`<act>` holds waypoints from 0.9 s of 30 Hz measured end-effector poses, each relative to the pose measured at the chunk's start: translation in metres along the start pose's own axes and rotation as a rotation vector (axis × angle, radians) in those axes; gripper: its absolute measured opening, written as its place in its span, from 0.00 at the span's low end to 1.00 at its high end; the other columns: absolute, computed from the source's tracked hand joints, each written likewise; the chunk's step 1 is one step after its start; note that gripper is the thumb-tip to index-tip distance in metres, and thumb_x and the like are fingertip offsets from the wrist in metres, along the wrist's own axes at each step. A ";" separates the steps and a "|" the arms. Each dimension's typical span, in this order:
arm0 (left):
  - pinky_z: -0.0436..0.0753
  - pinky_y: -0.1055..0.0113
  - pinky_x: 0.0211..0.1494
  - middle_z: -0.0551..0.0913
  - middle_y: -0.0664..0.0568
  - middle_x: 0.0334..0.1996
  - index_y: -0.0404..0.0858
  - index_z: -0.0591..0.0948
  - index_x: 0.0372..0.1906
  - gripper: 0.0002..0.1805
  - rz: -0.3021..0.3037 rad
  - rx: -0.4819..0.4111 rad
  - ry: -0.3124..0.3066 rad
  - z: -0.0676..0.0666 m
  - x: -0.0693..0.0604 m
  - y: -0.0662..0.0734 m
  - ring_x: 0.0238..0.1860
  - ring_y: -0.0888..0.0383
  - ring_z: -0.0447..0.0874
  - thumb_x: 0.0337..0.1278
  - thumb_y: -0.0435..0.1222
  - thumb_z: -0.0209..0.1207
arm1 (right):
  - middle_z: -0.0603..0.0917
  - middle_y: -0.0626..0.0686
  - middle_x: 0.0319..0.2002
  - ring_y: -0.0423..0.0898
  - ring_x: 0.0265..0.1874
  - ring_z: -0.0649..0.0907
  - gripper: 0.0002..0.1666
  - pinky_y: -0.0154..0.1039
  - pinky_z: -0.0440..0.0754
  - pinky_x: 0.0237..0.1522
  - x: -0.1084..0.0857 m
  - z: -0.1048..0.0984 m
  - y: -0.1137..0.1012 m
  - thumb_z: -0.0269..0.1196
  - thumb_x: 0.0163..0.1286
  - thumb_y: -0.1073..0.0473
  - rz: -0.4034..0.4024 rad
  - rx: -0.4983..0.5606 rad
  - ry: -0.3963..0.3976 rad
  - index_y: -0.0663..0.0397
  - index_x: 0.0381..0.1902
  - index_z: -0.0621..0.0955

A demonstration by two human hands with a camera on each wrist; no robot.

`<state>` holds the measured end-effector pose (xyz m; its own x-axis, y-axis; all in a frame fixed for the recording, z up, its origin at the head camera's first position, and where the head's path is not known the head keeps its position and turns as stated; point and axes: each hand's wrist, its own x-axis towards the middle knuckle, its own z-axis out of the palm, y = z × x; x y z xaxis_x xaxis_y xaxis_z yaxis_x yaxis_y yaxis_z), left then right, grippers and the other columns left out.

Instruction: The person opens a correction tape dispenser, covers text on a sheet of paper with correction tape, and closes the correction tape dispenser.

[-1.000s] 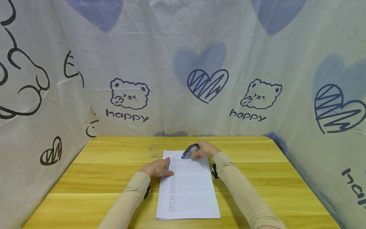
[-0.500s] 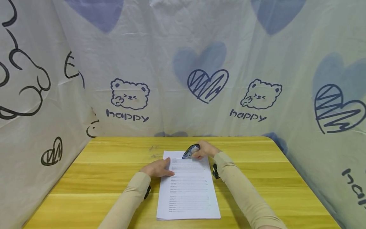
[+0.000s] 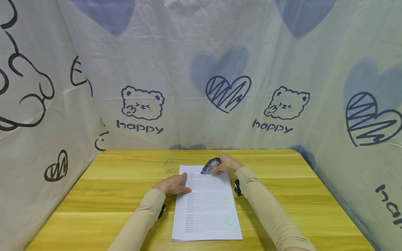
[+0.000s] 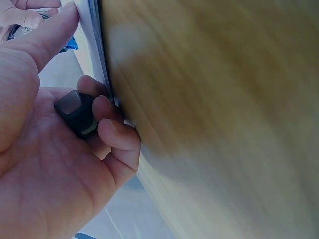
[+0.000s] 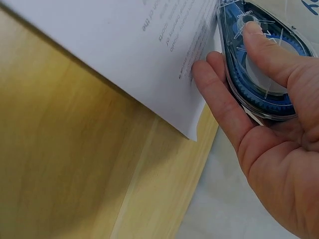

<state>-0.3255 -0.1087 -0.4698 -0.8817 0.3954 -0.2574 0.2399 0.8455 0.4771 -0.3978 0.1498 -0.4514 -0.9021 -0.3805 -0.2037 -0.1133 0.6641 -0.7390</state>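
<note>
A stack of printed white sheets lies on the table. My left hand rests on its upper left edge, thumb and forefinger spread over the top sheet. In the left wrist view, the other fingers curl round a small black block in the palm; its kind is unclear. My right hand grips a blue, clear-cased correction tape, tilted, its tip on or just over the lines near the top of the page. In the right wrist view, the thumb presses the case and a fingertip touches the paper.
The yellow wood-grain table extends on both sides of the sheets. A white printed curtain hangs behind it and along the sides. Faint grey marks show on the tabletop left of the paper's top corner.
My right hand has slid slightly to the right along the top lines with the correction tape. The left hand and the paper have stayed almost still.
</note>
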 end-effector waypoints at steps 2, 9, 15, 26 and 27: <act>0.58 0.50 0.78 0.59 0.36 0.75 0.29 0.55 0.75 0.46 -0.002 -0.001 0.002 0.000 0.000 0.000 0.75 0.42 0.57 0.62 0.48 0.62 | 0.86 0.58 0.38 0.50 0.35 0.87 0.18 0.41 0.88 0.39 0.000 0.000 0.000 0.70 0.61 0.65 0.005 -0.003 0.003 0.66 0.49 0.82; 0.58 0.50 0.77 0.59 0.36 0.74 0.29 0.55 0.75 0.47 -0.009 -0.011 0.006 0.000 0.000 0.001 0.75 0.41 0.57 0.62 0.48 0.63 | 0.85 0.57 0.38 0.47 0.35 0.86 0.18 0.40 0.88 0.39 0.001 -0.001 0.001 0.71 0.61 0.64 0.006 -0.048 0.014 0.66 0.47 0.82; 0.58 0.50 0.77 0.59 0.37 0.75 0.30 0.55 0.76 0.47 -0.008 -0.001 0.004 0.000 0.000 0.000 0.75 0.42 0.57 0.62 0.49 0.62 | 0.85 0.57 0.38 0.48 0.36 0.86 0.18 0.41 0.88 0.40 0.002 -0.001 0.003 0.71 0.61 0.64 0.014 -0.042 0.013 0.65 0.48 0.82; 0.59 0.50 0.77 0.60 0.35 0.74 0.28 0.55 0.75 0.47 0.013 -0.014 0.010 0.000 -0.001 0.000 0.75 0.41 0.58 0.62 0.47 0.63 | 0.85 0.57 0.36 0.48 0.35 0.86 0.17 0.40 0.88 0.39 -0.004 -0.003 0.001 0.70 0.62 0.65 0.008 -0.038 0.012 0.66 0.48 0.82; 0.59 0.50 0.77 0.60 0.35 0.74 0.28 0.55 0.75 0.46 0.012 -0.013 0.009 0.000 -0.002 0.000 0.75 0.41 0.58 0.62 0.47 0.63 | 0.85 0.57 0.37 0.48 0.35 0.86 0.18 0.40 0.88 0.40 -0.004 -0.003 0.001 0.70 0.62 0.65 0.009 -0.035 0.010 0.67 0.48 0.82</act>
<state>-0.3242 -0.1097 -0.4693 -0.8825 0.4024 -0.2435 0.2456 0.8357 0.4911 -0.3956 0.1543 -0.4495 -0.9071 -0.3682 -0.2039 -0.1194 0.6898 -0.7141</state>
